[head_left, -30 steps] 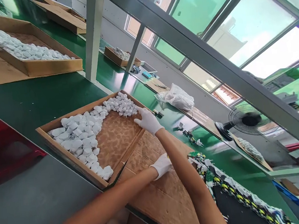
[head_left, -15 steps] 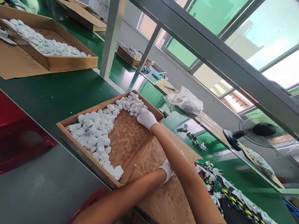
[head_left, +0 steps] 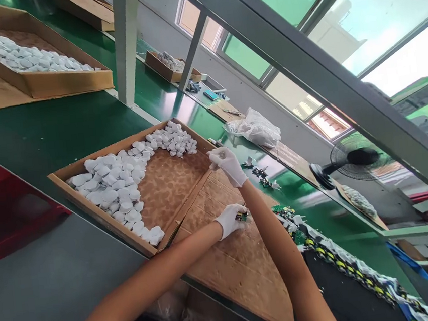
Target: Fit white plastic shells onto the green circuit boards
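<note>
My left hand (head_left: 230, 221), in a white glove, grips a small green circuit board (head_left: 242, 216) with dark and yellow parts, low over the brown cardboard flap (head_left: 224, 270). Above the right rim of the shallow cardboard box (head_left: 92, 154), my gloved right hand (head_left: 228, 164) has its fingers pinched together. Something small and pale may be at its fingertips, but it blends with the glove. White rounded flat pieces (head_left: 116, 185) lie heaped along the box's left side, with a smaller heap (head_left: 174, 139) in its far corner.
Circuit boards with white and yellow parts (head_left: 332, 255) lie in rows at the right. Several loose boards (head_left: 261, 173) sit beyond my right hand. A grey metal post (head_left: 127, 47) and slanting beam (head_left: 296, 67) cross the view. A fan (head_left: 361, 156) stands behind.
My right hand has moved out of the box, away from the far heap, toward me and over the rim. My left hand has come out from behind the right forearm, showing the circuit board.
</note>
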Motion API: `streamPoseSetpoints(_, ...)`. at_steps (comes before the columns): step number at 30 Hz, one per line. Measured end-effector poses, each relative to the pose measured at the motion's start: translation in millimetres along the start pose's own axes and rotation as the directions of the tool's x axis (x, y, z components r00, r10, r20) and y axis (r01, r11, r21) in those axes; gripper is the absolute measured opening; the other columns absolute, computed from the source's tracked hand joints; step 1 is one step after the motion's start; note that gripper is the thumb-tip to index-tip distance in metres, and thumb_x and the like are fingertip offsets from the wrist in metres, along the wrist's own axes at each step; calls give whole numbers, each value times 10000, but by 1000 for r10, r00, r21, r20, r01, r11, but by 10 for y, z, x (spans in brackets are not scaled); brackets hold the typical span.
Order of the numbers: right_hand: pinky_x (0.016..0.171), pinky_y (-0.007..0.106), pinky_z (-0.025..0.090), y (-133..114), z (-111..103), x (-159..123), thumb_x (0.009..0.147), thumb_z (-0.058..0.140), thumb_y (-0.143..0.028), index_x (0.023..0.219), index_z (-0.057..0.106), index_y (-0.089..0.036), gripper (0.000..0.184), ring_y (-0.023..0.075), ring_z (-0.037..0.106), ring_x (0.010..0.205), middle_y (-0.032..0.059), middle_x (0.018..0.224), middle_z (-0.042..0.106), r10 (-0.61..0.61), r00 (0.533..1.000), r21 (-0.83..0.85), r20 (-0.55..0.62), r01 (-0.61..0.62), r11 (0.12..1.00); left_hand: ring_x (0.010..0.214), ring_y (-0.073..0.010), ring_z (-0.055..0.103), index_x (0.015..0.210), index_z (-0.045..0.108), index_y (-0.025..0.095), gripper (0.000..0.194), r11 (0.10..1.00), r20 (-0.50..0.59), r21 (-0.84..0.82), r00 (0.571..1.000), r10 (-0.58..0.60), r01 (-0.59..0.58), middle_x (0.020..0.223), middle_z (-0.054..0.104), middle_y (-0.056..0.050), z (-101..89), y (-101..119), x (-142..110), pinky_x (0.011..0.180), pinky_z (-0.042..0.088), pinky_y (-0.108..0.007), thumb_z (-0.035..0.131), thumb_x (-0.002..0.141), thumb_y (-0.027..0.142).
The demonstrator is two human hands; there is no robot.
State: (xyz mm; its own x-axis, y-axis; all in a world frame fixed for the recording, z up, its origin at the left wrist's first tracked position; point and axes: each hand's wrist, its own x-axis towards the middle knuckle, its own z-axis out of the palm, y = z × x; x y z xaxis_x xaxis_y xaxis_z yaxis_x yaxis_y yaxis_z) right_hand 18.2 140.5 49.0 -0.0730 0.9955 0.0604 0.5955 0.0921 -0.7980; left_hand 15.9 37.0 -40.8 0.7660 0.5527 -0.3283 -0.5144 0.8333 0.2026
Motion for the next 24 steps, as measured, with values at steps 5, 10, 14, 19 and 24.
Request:
streamPoseSetpoints(5, 540, 222, 442, 423, -546, -823, 761, 567, -342, 855, 484, -194, 194, 105, 542, 586, -19, 718, 567, -9, 989, -157, -150, -15, 987, 648, -159, 628, 816, 555, 137, 122, 979, -160, 28, 966, 202, -200, 735, 638, -49, -7, 125, -16, 593, 474, -268, 476, 724, 141)
streamPoseSetpoints(10, 755, 311, 456, 1076, -583, -1790, 744, 473, -118, 809, 544, -164, 106, 162, 567, 761, 50, 803, 611, 60, 975, -367, -212, -136, 920, 686, -147, 642, 868, 567, 152, 169, 936, -279, 104, 893, 352, -337, 796, 650, -36, -12, 195, -55, 625, 483, -258, 483, 723, 172)
streamPoseSetpoints(14, 855, 338, 400, 1206, -429, -2154, 784, 479, -144, 987, 602, -175, 239, 182, 539, 841, 56, 848, 611, 82, 972, -397, -222, -166, 903, 725, -164, 651, 873, 588, 127, 188, 932, -250, 178, 902, 352, -314, 835, 660, -56, -23, 146, -66, 679, 500, -296, 495, 716, 175)
streamPoseSetpoints(19, 655, 245, 440, 1180, -478, -2283, 804, 481, -185, 1167, 501, -207, 364, 110, 475, 595, -35, 671, 520, 171, 966, -84, -194, -190, 978, 785, -194, 644, 897, 603, 117, 196, 955, -146, 236, 965, 220, -182, 866, 657, -78, 50, 73, -124, 694, 513, -322, 508, 745, 195)
streamPoseSetpoints(24, 781, 276, 468, 1224, -469, -2351, 800, 475, -172, 1120, 471, -207, 322, 123, 542, 779, 20, 885, 556, 128, 917, 109, -379, -93, 990, 737, -163, 607, 813, 628, 126, 187, 882, 13, 460, 994, 105, -99, 802, 636, -67, 152, -128, -194, 706, 504, -298, 669, 690, 260)
